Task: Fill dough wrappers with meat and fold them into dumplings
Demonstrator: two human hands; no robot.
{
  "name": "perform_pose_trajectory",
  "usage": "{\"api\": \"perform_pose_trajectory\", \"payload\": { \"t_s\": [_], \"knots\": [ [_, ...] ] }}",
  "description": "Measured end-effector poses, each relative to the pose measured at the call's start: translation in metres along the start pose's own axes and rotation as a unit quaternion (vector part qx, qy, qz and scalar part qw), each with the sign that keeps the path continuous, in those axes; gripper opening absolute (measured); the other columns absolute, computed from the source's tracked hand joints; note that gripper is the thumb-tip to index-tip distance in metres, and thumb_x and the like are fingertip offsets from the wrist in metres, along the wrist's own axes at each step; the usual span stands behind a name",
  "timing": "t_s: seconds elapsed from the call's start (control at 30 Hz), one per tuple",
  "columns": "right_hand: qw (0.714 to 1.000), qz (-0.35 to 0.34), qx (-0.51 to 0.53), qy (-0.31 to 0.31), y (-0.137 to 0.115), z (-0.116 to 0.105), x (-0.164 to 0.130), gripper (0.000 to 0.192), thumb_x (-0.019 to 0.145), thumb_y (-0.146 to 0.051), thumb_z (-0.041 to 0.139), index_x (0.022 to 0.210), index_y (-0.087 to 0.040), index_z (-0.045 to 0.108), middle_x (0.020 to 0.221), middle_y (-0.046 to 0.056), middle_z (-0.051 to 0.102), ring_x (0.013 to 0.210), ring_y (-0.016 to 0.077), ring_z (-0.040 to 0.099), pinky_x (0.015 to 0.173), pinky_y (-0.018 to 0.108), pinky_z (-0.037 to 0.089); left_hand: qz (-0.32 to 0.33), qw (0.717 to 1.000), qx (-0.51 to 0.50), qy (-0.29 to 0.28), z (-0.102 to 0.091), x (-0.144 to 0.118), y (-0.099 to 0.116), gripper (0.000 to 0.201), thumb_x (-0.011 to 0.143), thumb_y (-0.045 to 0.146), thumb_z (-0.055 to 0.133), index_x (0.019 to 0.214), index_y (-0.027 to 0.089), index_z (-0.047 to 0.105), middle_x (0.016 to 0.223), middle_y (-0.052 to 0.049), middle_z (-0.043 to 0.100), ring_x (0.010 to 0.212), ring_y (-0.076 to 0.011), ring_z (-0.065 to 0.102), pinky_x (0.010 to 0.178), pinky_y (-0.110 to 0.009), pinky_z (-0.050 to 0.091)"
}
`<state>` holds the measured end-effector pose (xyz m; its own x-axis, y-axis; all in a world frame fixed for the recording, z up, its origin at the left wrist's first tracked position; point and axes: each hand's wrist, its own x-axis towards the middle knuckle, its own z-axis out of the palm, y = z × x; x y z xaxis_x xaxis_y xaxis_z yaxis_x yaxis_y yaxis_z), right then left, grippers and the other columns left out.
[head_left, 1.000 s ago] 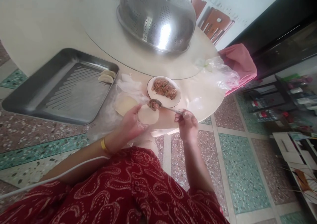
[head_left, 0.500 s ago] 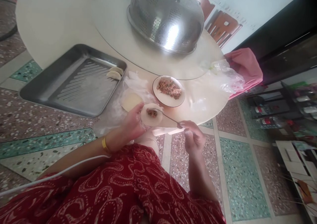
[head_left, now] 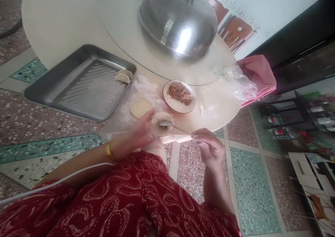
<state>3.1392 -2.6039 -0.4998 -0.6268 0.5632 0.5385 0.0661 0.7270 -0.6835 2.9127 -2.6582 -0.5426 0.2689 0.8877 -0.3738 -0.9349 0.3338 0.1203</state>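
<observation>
On the far left, a metal tray [head_left: 78, 87] is seen on the round table [head_left: 60, 24], and just two folded dumplings [head_left: 123, 75] are laid in its far right corner; the rest of the ribbed floor is bare, so only a small start appears to have been made. Next along, a stack of round wrappers [head_left: 140, 107] is spread on thin plastic beside the tray, which suggests many more to be filled. The left hand [head_left: 142, 128] is cupped under one open wrapper [head_left: 161, 122], held at the table's near edge, fingers curled beneath it and thumb at its rim. Into that wrapper the bowl of a spoon [head_left: 167, 124] is being pressed, with filling seemingly being set down under it, though the meat itself is mostly hidden by the spoon. This dumpling is judged filled but not yet folded or sealed. Just beyond, a plate of minced filling [head_left: 180, 94] is still well heaped. Further right, the right hand [head_left: 208, 147] is closed in a pinch around the spoon's thin handle. Behind, a domed metal cover [head_left: 178, 20] sits on the turntable, and a plastic bag [head_left: 239, 83] and a pink cloth [head_left: 259, 74] lie at the right edge.
</observation>
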Motion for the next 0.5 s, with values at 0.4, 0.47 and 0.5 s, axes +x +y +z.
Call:
{"api": "perform_pose_trajectory", "payload": {
  "t_s": [0.4, 0.47, 0.5],
  "knots": [
    [0.999, 0.007, -0.02, 0.03, -0.011, -0.019, -0.006, 0.017, 0.09, -0.024, 0.06, 0.1, -0.029, 0.072, 0.083, 0.002, 0.073, 0.075, 0.0175, 0.069, 0.062, 0.033, 0.055, 0.01, 0.999, 0.034, -0.021, 0.002, -0.002, 0.0, 0.052, 0.1, 0.04, 0.031, 0.101, 0.004, 0.068, 0.099, -0.02, 0.072, 0.096, -0.0269, 0.069, 0.091, -0.039, 0.054],
    [1.0, 0.011, -0.015, 0.011, -0.009, -0.014, -0.004, 0.02, 0.09, -0.022, 0.059, 0.103, -0.03, 0.071, 0.085, 0.002, 0.073, 0.076, 0.0171, 0.068, 0.063, 0.033, 0.055, 0.009, 0.999, 0.039, -0.024, 0.002, -0.002, -0.002, 0.053, 0.1, 0.04, 0.03, 0.098, 0.003, 0.069, 0.098, -0.02, 0.072, 0.095, -0.0254, 0.069, 0.09, -0.036, 0.054],
    [1.0, 0.014, -0.011, 0.006, -0.008, -0.011, -0.004, 0.021, 0.09, -0.021, 0.059, 0.104, -0.031, 0.071, 0.086, 0.002, 0.073, 0.076, 0.0169, 0.068, 0.063, 0.033, 0.054, 0.009, 0.999, 0.04, -0.026, 0.002, -0.002, -0.003, 0.054, 0.1, 0.04, 0.03, 0.097, 0.003, 0.069, 0.098, -0.02, 0.072, 0.095, -0.0248, 0.069, 0.09, -0.034, 0.054]
  ]
}}
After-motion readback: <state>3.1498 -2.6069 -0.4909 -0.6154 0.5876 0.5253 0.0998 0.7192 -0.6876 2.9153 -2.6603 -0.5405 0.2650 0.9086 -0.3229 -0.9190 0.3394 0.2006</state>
